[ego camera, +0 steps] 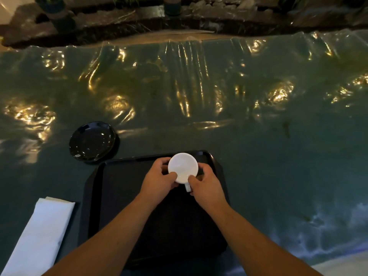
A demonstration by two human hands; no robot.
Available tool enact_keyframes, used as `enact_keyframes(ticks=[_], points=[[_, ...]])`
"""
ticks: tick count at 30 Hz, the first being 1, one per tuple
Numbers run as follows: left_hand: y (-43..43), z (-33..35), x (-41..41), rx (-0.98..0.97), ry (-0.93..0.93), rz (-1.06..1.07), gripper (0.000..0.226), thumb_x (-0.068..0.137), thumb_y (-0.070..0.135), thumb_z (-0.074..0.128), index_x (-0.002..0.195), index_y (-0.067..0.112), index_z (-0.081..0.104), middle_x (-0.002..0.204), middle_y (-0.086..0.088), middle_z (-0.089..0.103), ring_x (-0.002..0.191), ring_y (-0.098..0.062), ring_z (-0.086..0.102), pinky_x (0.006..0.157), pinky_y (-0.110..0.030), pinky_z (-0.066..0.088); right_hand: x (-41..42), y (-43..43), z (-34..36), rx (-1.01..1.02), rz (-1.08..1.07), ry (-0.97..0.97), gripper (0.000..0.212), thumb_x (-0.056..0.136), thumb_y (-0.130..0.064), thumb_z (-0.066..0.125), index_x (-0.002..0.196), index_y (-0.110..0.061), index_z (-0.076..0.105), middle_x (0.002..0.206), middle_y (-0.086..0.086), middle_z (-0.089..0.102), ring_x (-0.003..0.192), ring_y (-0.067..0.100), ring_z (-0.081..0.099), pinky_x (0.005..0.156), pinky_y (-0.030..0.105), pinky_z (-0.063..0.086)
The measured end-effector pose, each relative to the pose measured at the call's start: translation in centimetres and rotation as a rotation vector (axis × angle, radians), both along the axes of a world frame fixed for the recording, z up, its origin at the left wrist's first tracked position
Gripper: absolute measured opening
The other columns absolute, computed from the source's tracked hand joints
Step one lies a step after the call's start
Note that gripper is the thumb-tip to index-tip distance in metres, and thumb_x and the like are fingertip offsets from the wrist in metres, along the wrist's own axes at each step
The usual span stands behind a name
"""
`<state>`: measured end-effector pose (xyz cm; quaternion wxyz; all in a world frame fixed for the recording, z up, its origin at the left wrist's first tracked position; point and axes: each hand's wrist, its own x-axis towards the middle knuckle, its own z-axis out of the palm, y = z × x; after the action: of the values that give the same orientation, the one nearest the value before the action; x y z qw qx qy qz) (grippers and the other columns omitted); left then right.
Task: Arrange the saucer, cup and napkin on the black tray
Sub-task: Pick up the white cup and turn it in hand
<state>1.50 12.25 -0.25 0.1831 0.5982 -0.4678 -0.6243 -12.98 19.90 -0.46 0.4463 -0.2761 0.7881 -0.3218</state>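
Left hand (159,181), right hand (207,186) clasp white cup (182,168) over black tray (93,196); glossy plastic-covered green table (258,136).

The left hand (159,179) and right hand (206,185) are covering the sides of the white cup (183,168), so whether it is touching the black tray (95,196) or hanging just above it is not showing. The forearms are hiding the tray's middle and near edge. The napkin (41,234) is running off the bottom left corner. The plant pots (57,14) along the top are getting cut off by the edge. Glare on the plastic-covered surface (258,136) is blurring whatever lies under it.
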Motion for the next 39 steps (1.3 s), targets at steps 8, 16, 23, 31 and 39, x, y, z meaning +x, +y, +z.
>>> enact_keyframes(ticks=[8, 16, 23, 31, 39], points=[[1.0, -0.5, -0.1, 0.053, 0.047, 0.040, 0.045, 0.095, 0.013, 0.069, 0.130, 0.038, 0.058, 0.120, 0.006, 0.070, 0.092, -0.019, 0.079, 0.070, -0.029, 0.063, 0.1, 0.9, -0.2, -0.047, 0.071, 0.177, 0.059, 0.093, -0.037, 0.069, 0.144, -0.034, 0.040, 0.118, -0.013, 0.064, 0.100, 0.012, 0.068, 0.071, 0.029, 0.059], [1.0, -0.9, -1.2, 0.140, 0.165, 0.109, 0.038, 0.094, 0.009, 0.068, 0.121, 0.035, 0.063, 0.109, -0.004, 0.078, 0.089, -0.023, 0.080, 0.079, -0.040, 0.065, -0.6, 1.6, 1.1, -0.324, 0.617, 0.825, 0.039, 0.092, -0.030, 0.068, 0.128, -0.020, 0.061, 0.120, 0.006, 0.061, 0.098, 0.025, 0.054, 0.077, 0.038, 0.054], [0.7, -0.7, -3.0, 0.142, 0.163, 0.043, 0.039, 0.099, 0.010, 0.066, 0.129, 0.035, 0.060, 0.115, -0.002, 0.075, 0.090, -0.019, 0.080, 0.083, -0.039, 0.062, -2.6, 1.1, 1.2, -0.263, 0.691, 0.898, 0.017, 0.094, -0.022, 0.069, 0.107, -0.012, 0.072, 0.099, 0.009, 0.070, 0.084, 0.027, 0.058, 0.069, 0.041, 0.056], [0.5, -0.5, -4.2, 0.147, 0.137, 0.011, 0.046, 0.099, 0.012, 0.067, 0.140, 0.030, 0.057, 0.119, -0.004, 0.074, 0.091, -0.018, 0.080, 0.085, -0.039, 0.062, -3.8, 0.6, 1.2, -0.206, 0.665, 0.877, 0.022, 0.100, -0.029, 0.057, 0.113, -0.019, 0.071, 0.107, 0.003, 0.069, 0.096, 0.025, 0.059, 0.080, 0.041, 0.057], [-0.1, -0.4, -5.0, 0.132, 0.091, -0.049, 0.049, 0.098, 0.017, 0.070, 0.143, 0.032, 0.056, 0.115, 0.002, 0.075, 0.092, -0.016, 0.079, 0.087, -0.039, 0.064, -4.6, 0.4, 1.4, -0.174, 0.656, 0.863, 0.024, 0.102, -0.031, 0.056, 0.118, -0.021, 0.071, 0.113, 0.003, 0.069, 0.097, 0.022, 0.060, 0.081, 0.038, 0.057]])
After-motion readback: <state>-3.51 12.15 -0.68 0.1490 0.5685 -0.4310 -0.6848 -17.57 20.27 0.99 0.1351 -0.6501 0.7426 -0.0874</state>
